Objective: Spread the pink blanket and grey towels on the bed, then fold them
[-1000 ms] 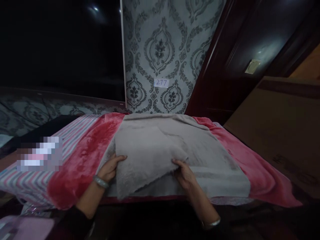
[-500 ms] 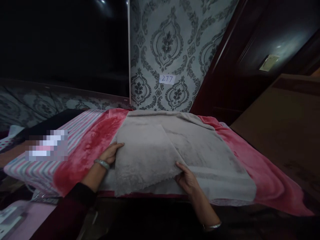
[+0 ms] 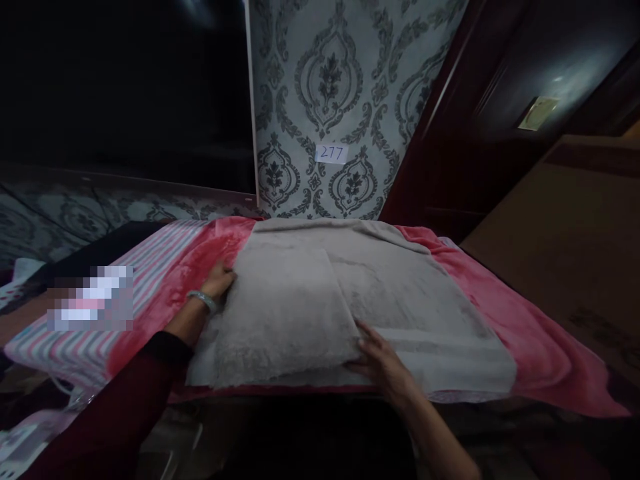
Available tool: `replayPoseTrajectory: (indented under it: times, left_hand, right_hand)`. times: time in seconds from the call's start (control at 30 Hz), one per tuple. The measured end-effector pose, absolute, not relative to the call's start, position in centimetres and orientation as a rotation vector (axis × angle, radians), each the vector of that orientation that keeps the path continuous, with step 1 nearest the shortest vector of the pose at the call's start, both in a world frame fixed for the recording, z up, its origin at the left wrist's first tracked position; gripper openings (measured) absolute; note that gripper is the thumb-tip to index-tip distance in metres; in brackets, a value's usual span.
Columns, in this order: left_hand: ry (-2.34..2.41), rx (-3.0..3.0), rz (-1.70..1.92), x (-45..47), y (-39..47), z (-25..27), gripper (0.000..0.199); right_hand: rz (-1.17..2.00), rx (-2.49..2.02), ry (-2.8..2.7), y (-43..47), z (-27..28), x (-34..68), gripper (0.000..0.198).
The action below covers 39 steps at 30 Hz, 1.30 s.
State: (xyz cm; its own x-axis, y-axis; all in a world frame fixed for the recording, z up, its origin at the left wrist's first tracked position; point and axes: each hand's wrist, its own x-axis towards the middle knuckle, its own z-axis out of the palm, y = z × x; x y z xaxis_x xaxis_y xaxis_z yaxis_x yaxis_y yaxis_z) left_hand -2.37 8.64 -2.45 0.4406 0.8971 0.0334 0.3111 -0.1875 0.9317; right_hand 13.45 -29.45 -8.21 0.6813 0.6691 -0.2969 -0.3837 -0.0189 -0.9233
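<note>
A grey plush fabric point(image 3: 410, 287) is spread out, with its left part folded over as a flap point(image 3: 285, 313). My left hand point(image 3: 219, 280), a bangle on its wrist, has its fingers closed on the flap's left edge. At the flap's lower right edge is my right hand point(image 3: 384, 360), fingers stretched and apart, touching the fabric. The flap's fuzzy front border lies near the front edge of the surface. Beneath the grey fabric is a pink-red plush blanket point(image 3: 530, 347), showing on both sides.
A striped cloth point(image 3: 160, 257) lies to the left under a blurred patch. A large dark screen point(image 3: 125, 93) hangs behind it. On the patterned wall is a paper label point(image 3: 331, 154) reading 277. A cardboard box point(image 3: 565, 220) stands at the right, before a dark door point(image 3: 480, 133).
The flap has come down flatter and its left edge has shifted slightly left. My left hand has moved a little left and up. My right hand has turned palm down and loosened its pinch.
</note>
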Motion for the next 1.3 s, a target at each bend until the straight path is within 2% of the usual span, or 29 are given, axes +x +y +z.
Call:
replayPoseTrajectory:
  times: [0.07, 0.13, 0.2, 0.27, 0.4, 0.63, 0.87, 1.1, 1.17, 1.3]
  left_hand:
    - [0.942, 1.978, 0.798, -1.9, 8.2, -2.5, 0.067]
    - [0.717, 2.221, 0.705, -0.3, 6.9, -2.4, 0.061]
    - [0.488, 2.381, 0.507, 2.2, 5.2, -2.4, 0.055]
    - [0.321, 2.555, 0.302, 4.8, 3.6, -2.8, 0.054]
    - [0.272, 2.813, 0.119, 7.8, 2.5, -4.8, 0.056]
    - [0.201, 2.88, 0.031, 10.3, 6.2, -5.8, 0.063]
    - [0.418, 2.88, -0.113, 16.6, 8.6, -4.6, 0.058]
    - [0.574, 2.918, 0.034, 17.9, 6.4, -3.6, 0.06]
    - [0.309, 2.976, 0.083, 16.9, 4.9, -3.7, 0.059]
    - [-0.387, 2.945, -0.061, 14.6, 3.0, -5.1, 0.057]
  right_hand:
    - [0.5, -1.625, -0.412, -29.6, -7.2, 15.3, 0.078]
    - [0.15, -1.817, -0.722, -28.0, -5.6, 16.2, 0.065]
    - [0.028, -1.918, -1.136, -24.9, -4.2, 15.5, 0.051]
    - [0.077, -2.004, -1.529, -21.5, -3.5, 13.8, 0.048]
    - [0.182, -2.104, -1.932, -17.9, -4.9, 10.8, 0.058]
    - [0.289, -2.071, -1.913, -18.6, -6.2, 11.1, 0.06]
    - [0.339, -2.08, -1.887, -18.3, -6.1, 11.1, 0.06]
    - [0.29, -2.096, -1.896, -18.3, -6.0, 11.1, 0.059]
    - [0.306, -2.089, -1.896, -18.3, -5.9, 11.1, 0.059]
    - [0.328, -2.094, -1.891, -18.3, -6.2, 11.2, 0.059]
